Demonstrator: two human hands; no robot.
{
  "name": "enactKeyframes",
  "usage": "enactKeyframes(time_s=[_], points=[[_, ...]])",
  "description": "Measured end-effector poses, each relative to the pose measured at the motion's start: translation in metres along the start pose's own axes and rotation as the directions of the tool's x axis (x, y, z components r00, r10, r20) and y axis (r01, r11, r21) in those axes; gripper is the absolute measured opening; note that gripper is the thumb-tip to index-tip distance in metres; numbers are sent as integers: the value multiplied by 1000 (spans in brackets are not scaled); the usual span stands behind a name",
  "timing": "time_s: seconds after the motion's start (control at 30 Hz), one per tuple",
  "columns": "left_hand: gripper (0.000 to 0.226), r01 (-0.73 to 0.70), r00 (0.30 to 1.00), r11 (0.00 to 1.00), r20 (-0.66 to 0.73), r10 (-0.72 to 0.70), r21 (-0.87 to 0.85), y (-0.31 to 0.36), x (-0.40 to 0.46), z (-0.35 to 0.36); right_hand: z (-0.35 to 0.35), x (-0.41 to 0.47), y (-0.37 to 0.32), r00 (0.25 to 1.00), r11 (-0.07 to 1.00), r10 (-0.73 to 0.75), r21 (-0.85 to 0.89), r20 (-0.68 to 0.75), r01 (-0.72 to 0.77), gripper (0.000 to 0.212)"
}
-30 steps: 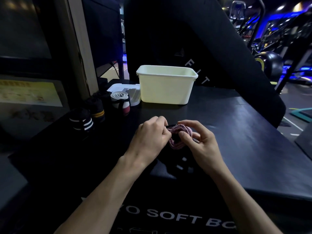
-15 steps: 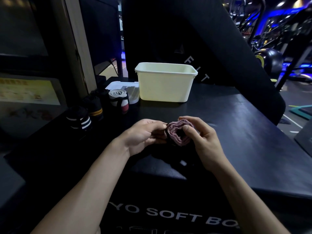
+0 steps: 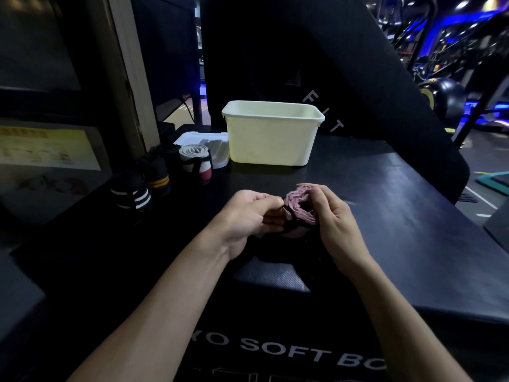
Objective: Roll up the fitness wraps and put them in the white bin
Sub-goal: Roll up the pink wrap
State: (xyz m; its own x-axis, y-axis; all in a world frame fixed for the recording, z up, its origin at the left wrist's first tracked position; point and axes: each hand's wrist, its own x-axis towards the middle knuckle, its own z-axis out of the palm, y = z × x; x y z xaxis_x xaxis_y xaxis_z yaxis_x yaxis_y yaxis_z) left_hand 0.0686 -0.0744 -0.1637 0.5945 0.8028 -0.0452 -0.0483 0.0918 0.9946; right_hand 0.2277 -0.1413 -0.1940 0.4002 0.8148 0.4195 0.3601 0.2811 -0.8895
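A pink wrap [image 3: 298,209], loosely coiled with a dark strap end, is held just above the black soft box top [image 3: 385,216]. My left hand [image 3: 248,213] pinches its left side and the dark strap. My right hand [image 3: 330,216] curls round the coil from the right, thumb on top. The white bin [image 3: 272,136] stands behind, open, its inside hidden from here. Rolled wraps stand at the left: a white and red one [image 3: 196,162], a black one with orange stripes [image 3: 155,173], a black one with white stripes [image 3: 132,195].
A white lid [image 3: 202,143] lies flat left of the bin. A dark padded block [image 3: 358,78] rises behind the box. A wooden post [image 3: 121,70] stands at the left; gym machines and a black ball [image 3: 446,96] are at the far right.
The coil has turned between my hands and sits a little tighter. My left hand has shifted from over the coil to its left side, gripping the strap. The view has drifted slightly.
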Motion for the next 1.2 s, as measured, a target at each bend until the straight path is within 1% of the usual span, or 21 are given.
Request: enactKeyframes(time_s=[0.07,0.13,0.2,0.23,0.3,0.43,0.5,0.53,0.6,0.63,0.7,0.77,0.8,0.83,0.87,0.9,0.93,0.97,1.0,1.1,1.2], points=[[21,44,999,996,12,-43,-81,-1,2,0,-1,2,5,1000,997,9,-78,5,-8,34],[20,83,997,987,10,-82,-137,-2,3,0,-4,6,11,999,976,-28,-219,-34,20,38],[20,102,995,981,1,-103,-162,-2,4,1,-6,8,12,991,943,-82,-331,-102,44,37],[21,107,994,979,-11,-111,-172,-2,5,3,-7,8,10,987,934,-104,-353,-124,54,34],[24,110,992,974,-37,-120,-197,-3,6,4,-12,6,5,985,923,-143,-372,-97,98,28],[20,139,988,954,-22,-151,-266,-6,9,9,-23,-2,1,974,914,-203,-338,100,225,27],[19,157,986,931,-6,-169,-329,-9,9,16,-26,-3,4,959,889,-260,-360,115,284,22],[21,168,984,917,9,-177,-362,-11,10,20,-27,-2,6,956,887,-267,-357,125,294,21],[23,177,983,903,35,-178,-391,-14,9,25,-29,2,8,968,931,-206,-275,146,240,21],[22,167,986,919,34,-166,-358,-15,8,27,-30,3,8,973,954,-166,-224,158,199,20],[18,88,996,978,-12,-91,-189,-16,9,27,-32,5,9,977,969,-140,-181,163,169,18],[12,-49,996,999,-73,48,-11,-19,14,22,-31,5,9,977,976,-132,-151,166,158,17],[11,-145,983,986,-98,153,86,-21,17,17,-31,5,9,978,979,-127,-135,166,150,16],[13,-259,952,942,-110,287,215,-23,21,12,-31,5,9,978,982,-123,-125,167,145,17],[16,-368,902,858,-86,423,359,-23,24,6,-31,5,9,979,983,-117,-122,167,138,17],[17,-460,845,749,-24,534,477,-23,26,2,-30,5,9,980,984,-111,-121,166,132,18],[18,-529,789,637,50,612,560,-22,27,-1,-31,5,9,980,985,-109,-118,164,129,18],[17,-577,744,542,119,658,611,-21,27,-3,-31,5,9,980,985,-112,-113,164,131,19],[17,-609,712,473,174,681,636,-18,27,-4,-31,5,9,979,985,-116,-109,165,135,20],[13,-663,656,339,300,693,667,-12,32,-10,-30,4,8,977,987,-119,-90,179,137,24],[11,-686,637,283,365,679,671,-5,38,-15,-31,5,7,978,988,-105,-91,181,123,29]])
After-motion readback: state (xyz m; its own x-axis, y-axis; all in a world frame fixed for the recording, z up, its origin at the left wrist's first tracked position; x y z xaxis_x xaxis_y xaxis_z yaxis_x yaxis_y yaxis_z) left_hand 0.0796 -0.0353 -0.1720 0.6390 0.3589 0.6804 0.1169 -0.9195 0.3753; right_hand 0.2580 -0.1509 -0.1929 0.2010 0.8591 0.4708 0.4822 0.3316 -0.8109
